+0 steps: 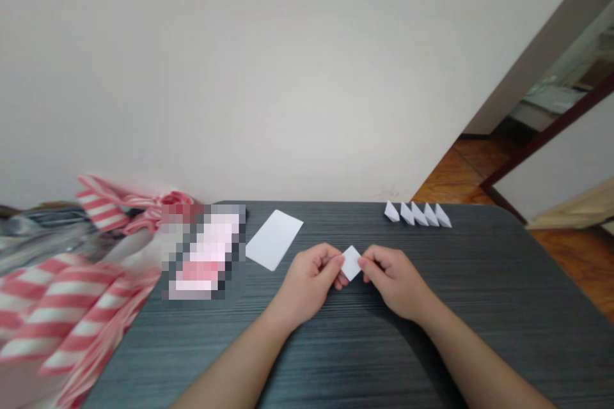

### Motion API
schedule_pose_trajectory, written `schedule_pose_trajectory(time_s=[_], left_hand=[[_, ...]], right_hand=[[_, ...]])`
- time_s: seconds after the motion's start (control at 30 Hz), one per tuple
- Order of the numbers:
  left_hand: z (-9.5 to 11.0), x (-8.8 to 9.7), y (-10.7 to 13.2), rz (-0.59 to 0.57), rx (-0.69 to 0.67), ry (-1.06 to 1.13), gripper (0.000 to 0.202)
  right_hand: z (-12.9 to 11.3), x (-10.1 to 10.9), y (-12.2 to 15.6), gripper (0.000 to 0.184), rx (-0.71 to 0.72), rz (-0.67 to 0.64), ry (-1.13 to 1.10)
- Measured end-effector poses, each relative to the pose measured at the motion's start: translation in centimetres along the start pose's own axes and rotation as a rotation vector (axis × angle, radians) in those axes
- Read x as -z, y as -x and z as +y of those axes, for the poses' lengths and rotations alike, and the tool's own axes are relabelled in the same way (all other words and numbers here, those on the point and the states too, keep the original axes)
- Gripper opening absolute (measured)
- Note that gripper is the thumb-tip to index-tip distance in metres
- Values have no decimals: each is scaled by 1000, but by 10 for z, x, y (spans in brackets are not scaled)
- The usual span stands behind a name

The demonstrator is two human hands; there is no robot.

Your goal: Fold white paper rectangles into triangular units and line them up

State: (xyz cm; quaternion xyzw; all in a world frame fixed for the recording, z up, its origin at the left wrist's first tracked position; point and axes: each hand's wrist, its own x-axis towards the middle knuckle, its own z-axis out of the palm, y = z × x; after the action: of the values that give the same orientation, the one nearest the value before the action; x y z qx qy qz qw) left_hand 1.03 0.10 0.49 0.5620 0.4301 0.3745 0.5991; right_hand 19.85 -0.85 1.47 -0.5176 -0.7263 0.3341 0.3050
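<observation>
A small white folded paper point(352, 263), diamond-shaped from here, is held just above the dark table between both hands. My left hand point(314, 278) pinches its left corner between thumb and fingers. On the opposite corner, my right hand point(391, 275) grips with its thumb on top and fingers curled beneath. Several white folded paper pieces point(419, 214) stand in a row at the back right of the table, the leftmost slightly apart. To the left of my hands lies a stack of white paper sheets point(275, 239), set at a slant.
The dark wood-grain table point(480, 307) meets a white wall point(307, 77) at its back edge. A blurred-out pinkish rectangular object point(206, 252) lies on the left side. Red-and-white striped cloth point(62, 307) bunches beside the left edge. Wooden floor point(455, 169) shows at the right.
</observation>
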Motion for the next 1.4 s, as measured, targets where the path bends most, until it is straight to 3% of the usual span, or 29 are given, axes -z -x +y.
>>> schedule_pose_trajectory(time_s=[0.93, 1.13, 1.4], left_hand=[[6, 1, 2, -62, -48, -164, 24], [8, 2, 4, -28, -86, -220, 27], [5, 1, 2, -32, -37, -166, 26]], right_hand=[[-7, 0, 0, 29, 118, -128, 7], [-6, 0, 0, 28, 122, -118, -18], [-3, 0, 0, 27, 79, -92, -2]])
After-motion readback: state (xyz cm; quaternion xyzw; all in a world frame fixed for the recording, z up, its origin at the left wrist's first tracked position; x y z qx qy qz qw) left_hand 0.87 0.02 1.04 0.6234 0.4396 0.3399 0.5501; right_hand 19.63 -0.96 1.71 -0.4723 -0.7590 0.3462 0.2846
